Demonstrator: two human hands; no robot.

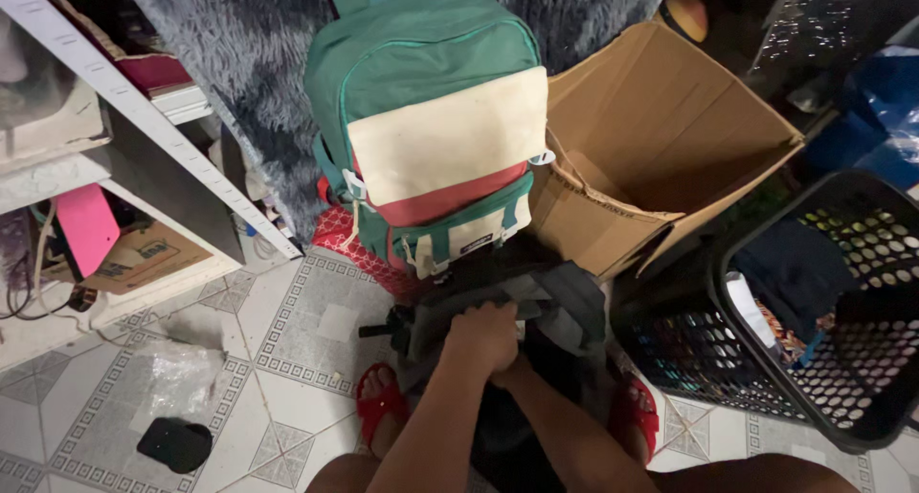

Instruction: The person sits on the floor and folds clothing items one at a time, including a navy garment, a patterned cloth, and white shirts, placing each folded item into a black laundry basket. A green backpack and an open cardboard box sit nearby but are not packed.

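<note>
A dark grey and black bag (565, 306) lies on the tiled floor between my feet in red sandals (381, 402). My left hand (483, 335) is clenched on the top edge of this dark bag. My right forearm comes in from the lower right and meets it there; my right hand is hidden under the left hand and the bag's fabric. Just beyond stands an upright green backpack (426, 120) with a cream front pocket and a red band.
An open cardboard box (661, 139) stands to the right of the backpack. A black perforated laundry basket (862, 397) with clothes is at right. A white shelf unit (144, 120) is at left. A clear plastic bag (182, 378) and a small black object (174, 443) lie on the floor.
</note>
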